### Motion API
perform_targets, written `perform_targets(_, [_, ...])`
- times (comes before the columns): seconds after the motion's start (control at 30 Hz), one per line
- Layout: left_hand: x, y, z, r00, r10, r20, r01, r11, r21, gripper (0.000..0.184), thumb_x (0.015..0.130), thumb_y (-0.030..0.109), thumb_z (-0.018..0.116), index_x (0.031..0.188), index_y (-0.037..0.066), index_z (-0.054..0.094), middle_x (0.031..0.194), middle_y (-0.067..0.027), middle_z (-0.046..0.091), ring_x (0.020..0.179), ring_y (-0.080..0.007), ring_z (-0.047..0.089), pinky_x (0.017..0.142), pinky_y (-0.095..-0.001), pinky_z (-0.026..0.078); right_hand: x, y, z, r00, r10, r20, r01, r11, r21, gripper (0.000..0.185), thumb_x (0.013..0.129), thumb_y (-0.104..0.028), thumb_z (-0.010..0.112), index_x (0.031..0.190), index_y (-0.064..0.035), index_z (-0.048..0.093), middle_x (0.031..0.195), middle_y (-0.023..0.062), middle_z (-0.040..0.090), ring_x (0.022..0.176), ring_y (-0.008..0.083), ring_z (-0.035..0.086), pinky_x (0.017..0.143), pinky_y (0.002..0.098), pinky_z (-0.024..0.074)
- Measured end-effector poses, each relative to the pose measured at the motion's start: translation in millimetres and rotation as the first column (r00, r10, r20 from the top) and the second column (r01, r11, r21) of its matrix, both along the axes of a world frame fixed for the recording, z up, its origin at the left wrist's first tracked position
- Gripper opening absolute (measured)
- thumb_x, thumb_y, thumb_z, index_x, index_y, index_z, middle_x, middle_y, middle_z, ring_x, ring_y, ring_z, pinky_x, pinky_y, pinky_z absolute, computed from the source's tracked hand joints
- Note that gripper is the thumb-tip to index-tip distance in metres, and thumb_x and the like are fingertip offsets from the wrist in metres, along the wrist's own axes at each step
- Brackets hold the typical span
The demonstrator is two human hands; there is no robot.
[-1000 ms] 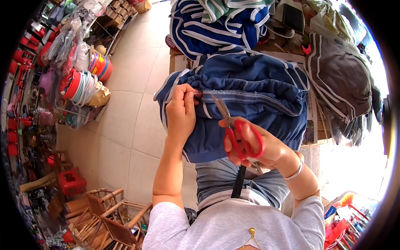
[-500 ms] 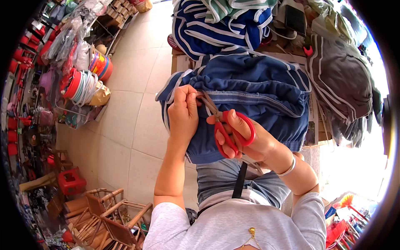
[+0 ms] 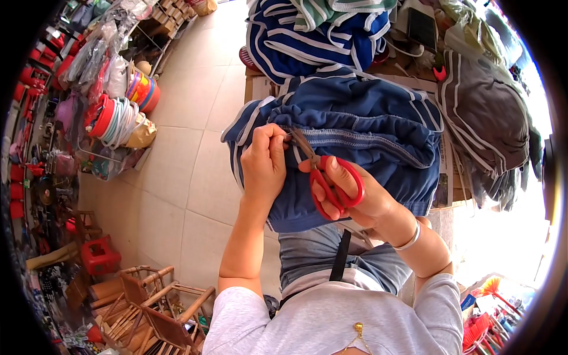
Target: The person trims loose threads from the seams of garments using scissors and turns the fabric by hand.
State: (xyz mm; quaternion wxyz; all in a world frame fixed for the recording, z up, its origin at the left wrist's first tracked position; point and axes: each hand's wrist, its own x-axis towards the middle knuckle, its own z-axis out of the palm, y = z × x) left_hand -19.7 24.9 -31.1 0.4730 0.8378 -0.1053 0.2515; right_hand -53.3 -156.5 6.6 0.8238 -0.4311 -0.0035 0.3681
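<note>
A dark blue garment (image 3: pixel 367 165) with white piping and pale seam stitching lies bunched over my lap and the table edge. My left hand (image 3: pixel 264 163) is closed at its left part, thumb and forefinger pinched by the seam. What looks like a short pale thread (image 3: pixel 288 136) shows at those fingertips; most of it is hidden. In my right hand (image 3: pixel 367 201) is a pair of red-handled scissors (image 3: pixel 319 171), thumb and fingers through the loops. The blades point up and left, nearly together, their tips just right of my left fingertips, over the seam.
Behind the garment lies a pile of blue and white-striped clothes (image 3: pixel 319 44). A grey-brown garment (image 3: pixel 485 112) with white stripes sits at the right, and a dark phone-like object (image 3: pixel 421 28) lies at the back. Bamboo chairs (image 3: pixel 171 307) and a red stool (image 3: pixel 100 255) stand at lower left.
The scissors and my right hand have shifted slightly right, with the handles drawn closer together. My left hand has moved a little right, still pinched. The garment has barely shifted.
</note>
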Motion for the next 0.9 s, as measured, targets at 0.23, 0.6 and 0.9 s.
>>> perform_targets(0.23, [-1.0, 0.0, 0.2, 1.0, -0.021, -0.002, 0.021, 0.998, -0.067, 0.01, 0.097, 0.011, 0.048, 0.092, 0.003, 0.052, 0.083, -0.0075, 0.064, 0.068, -0.0141, 0.063, 0.065, -0.0256, 0.05, -3.8, -5.1, 0.9, 1.0, 0.007, 0.016, -0.006, 1.0, -0.01, 0.057, 0.096, -0.047, 0.046, 0.12, 0.0042, 0.049, 0.069, 0.0047, 0.057, 0.046, 0.0104, 0.052, 0.04, 0.0206, 0.0355])
perform_targets(0.6, [6.1, -1.9, 3.4, 0.994, -0.038, 0.106, 0.033, 0.998, 0.047, 0.006, 0.089, 0.007, 0.06, 0.092, 0.002, 0.058, 0.079, -0.0077, 0.063, 0.061, -0.0153, 0.058, 0.057, -0.0258, 0.047, -26.5, -32.7, 1.4, 0.985, 0.116, 0.128, -0.117, 0.993, 0.005, 0.068, 0.093, -0.053, 0.047, 0.127, 0.0053, 0.041, 0.076, 0.0073, 0.057, 0.053, 0.0126, 0.055, 0.05, 0.022, 0.0423])
perform_targets(0.9, [4.6, -8.1, 12.2, 0.992, -0.109, 0.063, 0.103, 0.99, 0.092, 0.012, 0.083, 0.006, 0.066, 0.094, 0.003, 0.061, 0.077, -0.0059, 0.061, 0.06, -0.0149, 0.059, 0.055, -0.0253, 0.046, -32.4, -43.4, -14.5, 0.99, 0.11, 0.088, -0.124, 0.977, 0.171, 0.076, 0.091, -0.063, 0.036, 0.129, 0.0021, 0.037, 0.084, 0.0069, 0.056, 0.067, 0.0135, 0.059, 0.044, 0.0199, 0.0375])
